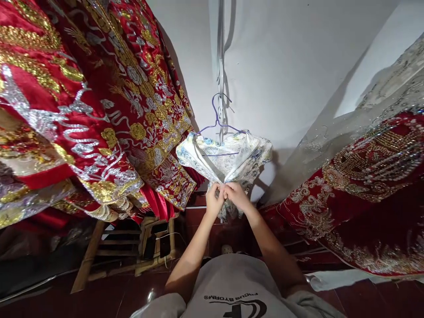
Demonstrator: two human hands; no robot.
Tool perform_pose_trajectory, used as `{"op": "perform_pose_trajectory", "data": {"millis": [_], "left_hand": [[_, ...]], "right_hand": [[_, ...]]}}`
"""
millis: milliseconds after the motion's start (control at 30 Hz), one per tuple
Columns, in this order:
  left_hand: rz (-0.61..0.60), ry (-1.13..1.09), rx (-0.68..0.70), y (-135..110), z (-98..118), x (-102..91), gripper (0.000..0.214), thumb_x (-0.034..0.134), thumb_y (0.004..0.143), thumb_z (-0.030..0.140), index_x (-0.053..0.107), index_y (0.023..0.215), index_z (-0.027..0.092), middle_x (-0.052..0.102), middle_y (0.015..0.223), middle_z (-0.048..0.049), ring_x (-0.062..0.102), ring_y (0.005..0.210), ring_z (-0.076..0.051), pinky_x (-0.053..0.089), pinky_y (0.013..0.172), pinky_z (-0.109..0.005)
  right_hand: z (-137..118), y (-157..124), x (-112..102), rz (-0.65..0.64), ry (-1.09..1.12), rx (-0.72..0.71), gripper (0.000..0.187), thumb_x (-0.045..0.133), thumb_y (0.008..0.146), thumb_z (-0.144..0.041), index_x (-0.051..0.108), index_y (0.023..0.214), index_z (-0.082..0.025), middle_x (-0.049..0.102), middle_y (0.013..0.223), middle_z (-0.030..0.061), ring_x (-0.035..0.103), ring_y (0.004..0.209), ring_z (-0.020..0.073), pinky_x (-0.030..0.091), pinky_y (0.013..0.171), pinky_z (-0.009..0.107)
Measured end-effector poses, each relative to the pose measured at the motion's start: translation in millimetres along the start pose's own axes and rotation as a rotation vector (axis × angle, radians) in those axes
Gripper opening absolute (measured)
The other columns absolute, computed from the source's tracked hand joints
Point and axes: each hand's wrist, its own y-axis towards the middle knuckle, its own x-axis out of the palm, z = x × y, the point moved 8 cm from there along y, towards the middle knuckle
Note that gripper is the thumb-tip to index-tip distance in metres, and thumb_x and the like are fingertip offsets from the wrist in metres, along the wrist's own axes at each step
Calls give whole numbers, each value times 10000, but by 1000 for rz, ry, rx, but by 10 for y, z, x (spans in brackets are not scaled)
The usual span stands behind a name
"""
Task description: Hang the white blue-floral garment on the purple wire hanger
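Note:
A white floral dress (255, 150) with blue and yellow flowers hangs on a purple wire hanger (217, 110) in front of me. Its neckline falls in a deep V. At the foot of that V, my left hand (214, 197) pinches one front edge of the cloth. My right hand (236, 195) pinches the other side, and the fingertips of both hands meet there. Whatever small fastening may lie between the fingers is hidden. Below the hands, the lower part of the dress hangs down, partly covered by them.
Red jackets (132, 88) with gold and silver embroidery hang close on the left. At the right is a beaded dark red gown (364, 176) beside sheer sequined fabric (397, 92). A metal rail (221, 44) runs along the white wall. A bamboo chair (155, 243) stands low at left.

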Motion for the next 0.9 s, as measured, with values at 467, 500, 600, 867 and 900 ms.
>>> {"op": "perform_pose_trajectory", "data": {"millis": [467,500,600,867,900], "left_hand": [[-283,110,76,469,98,-45,110,598,837,195,523,757,201,569,700,1,545,684,-161,437,683,-275],[-248,88,97,596,233,-134,26,587,872,214,572,881,194,632,799,-21,591,759,-165,464,741,-281],[18,21,275,1010,846,-554,256,505,994,285,569,1223,191,703,964,-62,640,855,-166,488,821,-303],[66,158,485,1588,1536,-1015,170,557,1006,319,637,921,195,679,834,-23,622,798,-147,456,727,-309],[173,93,451,1629,1417,-1207,170,551,1012,333,630,943,200,675,874,-24,623,851,-146,453,741,-315]], "right_hand": [[-1446,717,-342,218,218,-155,275,612,921,-321,612,691,-170,527,505,-38,389,431,65,301,445,195],[-1434,686,-318,210,194,-158,276,590,932,-307,609,690,-174,525,502,-40,402,437,69,315,457,194],[-1401,633,-278,181,115,-180,271,559,935,-292,613,693,-185,532,503,-42,426,450,82,345,486,205],[-999,655,-336,236,-247,-194,269,517,858,-243,637,624,-186,570,514,-14,486,487,130,349,534,256],[-857,626,-312,224,-270,-162,276,515,840,-238,630,595,-185,573,509,-6,486,484,134,343,530,261]]}}
